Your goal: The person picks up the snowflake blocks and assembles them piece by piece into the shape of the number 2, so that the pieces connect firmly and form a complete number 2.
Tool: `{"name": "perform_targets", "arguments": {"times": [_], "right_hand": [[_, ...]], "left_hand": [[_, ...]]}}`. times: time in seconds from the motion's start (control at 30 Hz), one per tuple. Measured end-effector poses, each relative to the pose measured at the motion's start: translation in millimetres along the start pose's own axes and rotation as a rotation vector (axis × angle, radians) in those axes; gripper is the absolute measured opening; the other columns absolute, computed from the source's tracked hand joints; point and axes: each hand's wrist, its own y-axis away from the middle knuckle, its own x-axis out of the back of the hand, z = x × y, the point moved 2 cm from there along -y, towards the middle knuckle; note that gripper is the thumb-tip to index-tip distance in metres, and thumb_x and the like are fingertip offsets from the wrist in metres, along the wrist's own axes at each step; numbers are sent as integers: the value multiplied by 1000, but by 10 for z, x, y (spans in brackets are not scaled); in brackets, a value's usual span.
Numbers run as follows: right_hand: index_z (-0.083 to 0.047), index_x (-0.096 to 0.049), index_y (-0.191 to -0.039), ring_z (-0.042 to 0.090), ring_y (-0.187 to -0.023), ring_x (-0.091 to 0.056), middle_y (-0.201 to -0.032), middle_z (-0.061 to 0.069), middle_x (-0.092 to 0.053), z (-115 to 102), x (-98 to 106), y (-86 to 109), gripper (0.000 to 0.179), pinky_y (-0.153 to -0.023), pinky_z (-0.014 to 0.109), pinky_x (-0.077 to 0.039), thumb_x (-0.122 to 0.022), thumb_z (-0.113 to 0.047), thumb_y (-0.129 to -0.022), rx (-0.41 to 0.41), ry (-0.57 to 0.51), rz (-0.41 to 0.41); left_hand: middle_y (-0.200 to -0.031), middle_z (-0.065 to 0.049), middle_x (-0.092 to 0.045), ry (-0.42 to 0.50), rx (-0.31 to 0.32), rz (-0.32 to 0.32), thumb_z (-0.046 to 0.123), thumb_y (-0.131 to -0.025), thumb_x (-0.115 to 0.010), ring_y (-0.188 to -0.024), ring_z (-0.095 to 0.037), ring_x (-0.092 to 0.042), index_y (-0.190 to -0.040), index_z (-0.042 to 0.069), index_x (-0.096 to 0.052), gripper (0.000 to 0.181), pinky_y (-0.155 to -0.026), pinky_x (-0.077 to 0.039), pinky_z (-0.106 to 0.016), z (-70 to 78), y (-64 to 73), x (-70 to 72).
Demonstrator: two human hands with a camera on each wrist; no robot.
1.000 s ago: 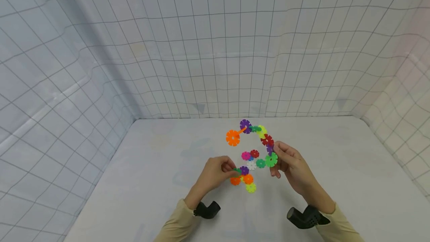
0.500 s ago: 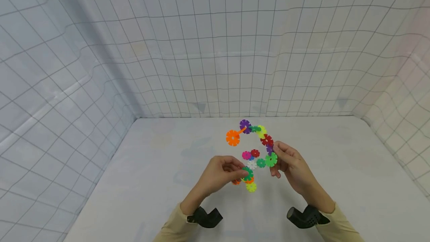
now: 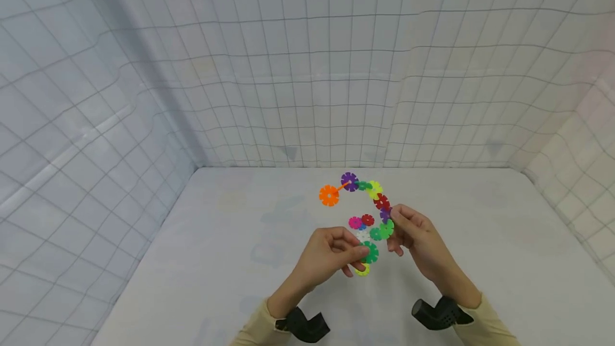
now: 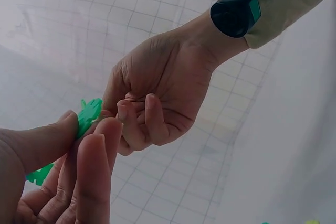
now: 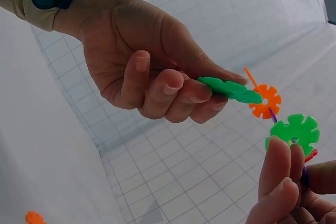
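In the head view my left hand (image 3: pixel 331 256) pinches a green notched plastic disc (image 3: pixel 371 252) between thumb and fingers. My right hand (image 3: pixel 419 235) holds a curved chain of interlocking discs by its purple disc (image 3: pixel 385 214). A light green disc (image 3: pixel 386 229) is at the chain's near end. From there the chain curves through a red disc (image 3: pixel 381 201) and a yellow disc (image 3: pixel 375 189) to an orange disc (image 3: pixel 329 195) at its far end. In the right wrist view, the held green disc (image 5: pixel 231 89) is apart from the light green disc (image 5: pixel 295 134).
Loose discs lie beneath the hands on the white table (image 3: pixel 216 260), among them a pink disc (image 3: pixel 355 222), a red disc (image 3: pixel 368 220), a white disc (image 3: pixel 363 236) and a yellow disc (image 3: pixel 363 270). The left hand covers others. White grid-lined sheeting (image 3: pixel 307 79) surrounds the table.
My left hand has moved right with the green disc, closer to the chain, and now covers the orange discs on the table. The right hand stays almost still with the chain.
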Motion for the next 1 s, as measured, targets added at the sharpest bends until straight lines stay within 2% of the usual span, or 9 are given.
{"name": "perform_targets", "arguments": {"times": [0.13,0.3,0.47,0.6,0.77,0.87,1.0], "right_hand": [[-11,-55,-93,11,-59,-58,-68,1,-60,18,-19,12,24,-53,20,-46,-35,-13,-105,7,0,-9],[-11,-54,-94,11,-59,-57,-68,1,-59,27,-32,12,22,-52,19,-46,-35,-12,-104,22,4,-17],[-11,-54,-94,12,-59,-57,-67,1,-58,33,-34,5,22,-52,20,-46,-35,-11,-104,25,22,-15],[-9,-54,-93,12,-58,-56,-67,2,-58,37,-40,1,21,-51,22,-46,-36,-12,-104,13,37,-1],[-8,-53,-94,13,-56,-55,-66,3,-57,40,-52,3,19,-50,23,-46,-38,-13,-104,-1,64,23],[-6,-52,-95,14,-56,-55,-66,4,-57,43,-56,4,17,-50,24,-46,-39,-13,-104,5,91,35],[0,-51,-97,17,-56,-56,-69,7,-57,42,-62,7,14,-48,26,-47,-41,-9,-102,56,169,53]], "left_hand": [[-78,-12,-70,17,-14,7,13,-86,-71,-67,-24,-69,-89,-3,-65,17,-55,-54,-29,-15,-4,-18],[-77,-13,-70,25,-38,46,10,-84,-73,-65,-24,-68,-89,-3,-69,16,-56,-55,-31,-23,-4,-23],[-77,-13,-70,52,-25,76,9,-82,-75,-66,-21,-69,-91,-3,-70,16,-59,-56,-33,-14,9,-30],[-78,-13,-70,51,-18,76,8,-81,-75,-69,-28,-69,-92,-3,-71,16,-61,-56,-35,-8,14,-39],[-76,-12,-70,1,-18,87,12,-81,-76,-71,-37,-67,-90,0,-72,16,-58,-55,-32,-16,18,-37],[-75,-13,-70,-32,-17,99,17,-82,-76,-68,-32,-68,-90,3,-72,17,-54,-53,-28,-21,22,-28],[-75,-10,-70,-61,-20,121,20,-83,-76,-63,-23,-67,-89,4,-71,17,-49,-49,-25,-23,26,-12]]}}
